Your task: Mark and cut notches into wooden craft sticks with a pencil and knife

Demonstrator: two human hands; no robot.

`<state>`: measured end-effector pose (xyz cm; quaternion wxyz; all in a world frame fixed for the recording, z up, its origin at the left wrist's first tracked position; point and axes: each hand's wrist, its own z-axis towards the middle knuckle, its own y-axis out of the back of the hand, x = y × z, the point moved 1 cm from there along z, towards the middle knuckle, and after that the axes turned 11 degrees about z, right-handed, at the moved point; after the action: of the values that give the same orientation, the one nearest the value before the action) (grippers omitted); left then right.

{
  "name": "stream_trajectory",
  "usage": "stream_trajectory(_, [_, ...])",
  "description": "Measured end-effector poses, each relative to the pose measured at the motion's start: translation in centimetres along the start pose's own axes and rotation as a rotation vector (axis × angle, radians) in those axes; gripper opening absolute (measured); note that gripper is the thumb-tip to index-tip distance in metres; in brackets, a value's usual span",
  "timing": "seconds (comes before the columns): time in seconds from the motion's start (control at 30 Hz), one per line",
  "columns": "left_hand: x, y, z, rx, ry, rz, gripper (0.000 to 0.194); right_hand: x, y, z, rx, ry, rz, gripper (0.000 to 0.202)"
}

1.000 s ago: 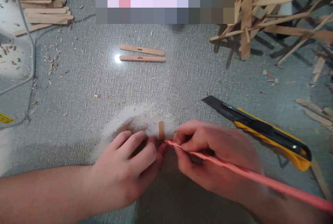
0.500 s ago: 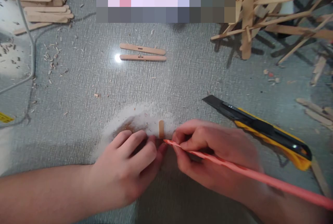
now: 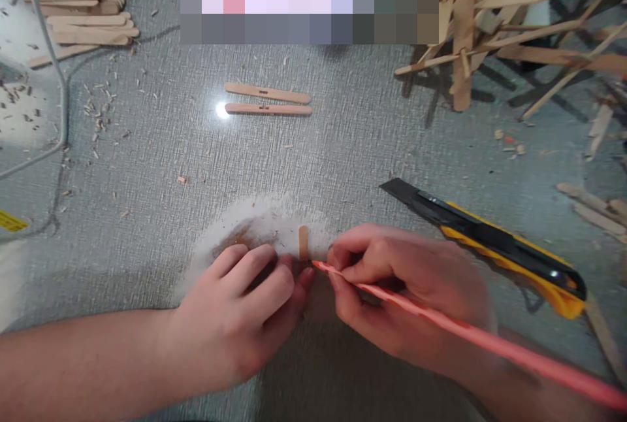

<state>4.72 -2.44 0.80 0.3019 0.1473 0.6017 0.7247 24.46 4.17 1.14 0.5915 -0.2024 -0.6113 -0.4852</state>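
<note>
My right hand [image 3: 392, 285] is closed around a long pink pencil-like stick [image 3: 441, 321], its orange-red tip pointing left. Just beyond that tip stands the rounded end of a small wooden stick [image 3: 303, 242], over a pale worn patch [image 3: 264, 210]. My left hand [image 3: 249, 304] has its fingers curled and pressed down beside the small stick, thumb and fingertips close to its lower end. The lower part of that stick is hidden around my left fingers.
Two wooden sticks [image 3: 268, 109] lie side by side ahead. A black and yellow cutter [image 3: 490, 245] is at the right. Loose sticks [image 3: 463, 49] pile up at the back right, stacked sticks [image 3: 91, 29] at the back left. A grey cable [image 3: 63, 95] runs down the left.
The pink stick's tip has shifted slightly right, away from my left fingertips, and its far end has dropped a little. My left hand has hardly moved.
</note>
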Motion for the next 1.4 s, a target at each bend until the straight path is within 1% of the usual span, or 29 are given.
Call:
stream_trajectory(0.17, [0.03, 0.09, 0.01, -0.012, 0.003, 0.0, 0.016, -0.02, 0.06, -0.11, 0.002, -0.019, 0.025, 0.022])
stream_trajectory(0.27, [0.03, 0.15, -0.04, 0.006, -0.006, -0.006, 0.02, 0.0, 0.02, -0.14, 0.011, -0.017, 0.037, 0.023])
stream_trajectory(0.37, [0.0, 0.16, -0.05, 0.017, -0.005, -0.013, 0.019, -0.01, 0.03, -0.07, 0.02, -0.018, 0.029, 0.024])
stream_trajectory(0.73, [0.15, 0.31, 0.29, -0.047, -0.012, -0.007, 0.017, 0.11, 0.33, 0.0, 0.024, -0.011, 0.026, 0.022])
stream_trajectory(0.87, [0.19, 0.61, 0.24, -0.038, 0.007, -0.028, 0.018, 0.07, 0.36, -0.06, 0.014, -0.006, 0.046, 0.022])
stream_trajectory(1.1, [0.19, 0.8, 0.03, -0.021, -0.019, -0.024, 0.022, 0.0, 0.44, -0.07, 0.051, 0.008, 0.031, 0.022])
stream_trajectory(1.23, [0.22, 0.8, 0.19, -0.017, -0.02, -0.035, 0.021, -0.09, 0.39, -0.01, 0.077, 0.022, 0.02, 0.022])
stream_trajectory(1.4, [0.28, 0.62, -0.14, 0.002, -0.042, -0.018, 0.024, -0.17, 0.31, -0.06, 0.073, 0.02, 0.011, 0.022])
